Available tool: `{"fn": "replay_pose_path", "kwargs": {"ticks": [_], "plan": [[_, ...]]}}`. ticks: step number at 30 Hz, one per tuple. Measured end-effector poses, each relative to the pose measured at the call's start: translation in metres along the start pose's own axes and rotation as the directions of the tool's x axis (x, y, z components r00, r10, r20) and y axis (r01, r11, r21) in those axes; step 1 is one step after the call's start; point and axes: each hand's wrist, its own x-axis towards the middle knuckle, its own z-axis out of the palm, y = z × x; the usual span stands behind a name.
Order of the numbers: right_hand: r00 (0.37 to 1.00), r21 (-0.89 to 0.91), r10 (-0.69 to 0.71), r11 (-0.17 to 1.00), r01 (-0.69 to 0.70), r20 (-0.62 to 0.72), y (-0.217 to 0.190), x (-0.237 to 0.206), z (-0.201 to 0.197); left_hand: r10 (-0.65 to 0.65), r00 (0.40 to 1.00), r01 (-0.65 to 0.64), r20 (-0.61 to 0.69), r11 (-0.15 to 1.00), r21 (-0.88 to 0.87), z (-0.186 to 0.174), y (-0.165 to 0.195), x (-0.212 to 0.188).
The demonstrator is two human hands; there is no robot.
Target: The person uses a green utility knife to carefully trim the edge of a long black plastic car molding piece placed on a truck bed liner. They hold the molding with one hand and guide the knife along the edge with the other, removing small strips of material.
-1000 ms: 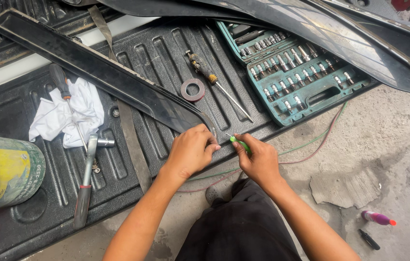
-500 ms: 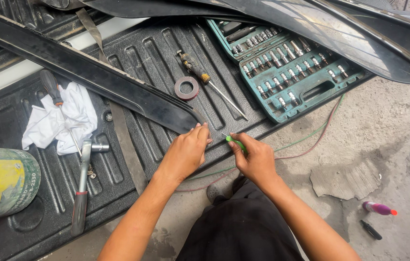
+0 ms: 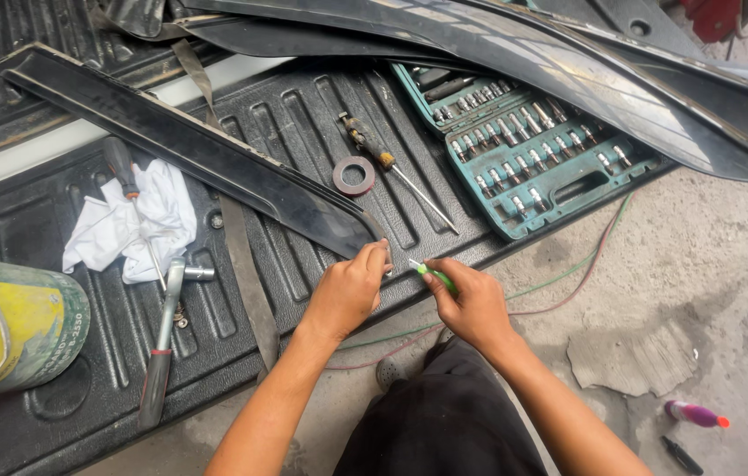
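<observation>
My left hand (image 3: pixel 349 286) pinches the near tip of a long black trim strip (image 3: pixel 180 145) that lies slantwise across a black ribbed bed liner (image 3: pixel 294 115). My right hand (image 3: pixel 472 300) grips a small green-handled cutter (image 3: pixel 431 274), its blade pointing left toward the strip's tip. The two hands are a few centimetres apart at the liner's front edge.
An open teal socket set (image 3: pixel 537 150), a screwdriver (image 3: pixel 391 167) and a tape roll (image 3: pixel 354 175) lie behind the hands. A white rag (image 3: pixel 131 225), a ratchet wrench (image 3: pixel 162 339) and a green-yellow can (image 3: pixel 12 330) sit left. Large black panels (image 3: pixel 568 62) overhang the back. A purple marker (image 3: pixel 695 414) lies on concrete.
The view has shifted slightly. My hands stay together at the strip's tip; the right hand with the cutter has come a little closer to the left.
</observation>
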Motion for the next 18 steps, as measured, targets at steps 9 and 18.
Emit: {"fn": "replay_pose_path", "kwargs": {"ticks": [9,18], "plan": [[0.961,-0.186,-0.190,0.956,0.228,0.202,-0.011,0.010,-0.012,-0.025,0.998,0.025,-0.061,1.000,-0.010,0.011,-0.003,-0.007],[0.959,-0.195,-0.126,0.964,0.178,0.253,-0.019,0.017,-0.015,-0.038,0.996,0.038,-0.081,0.999,-0.004,0.015,-0.002,-0.009]]}}
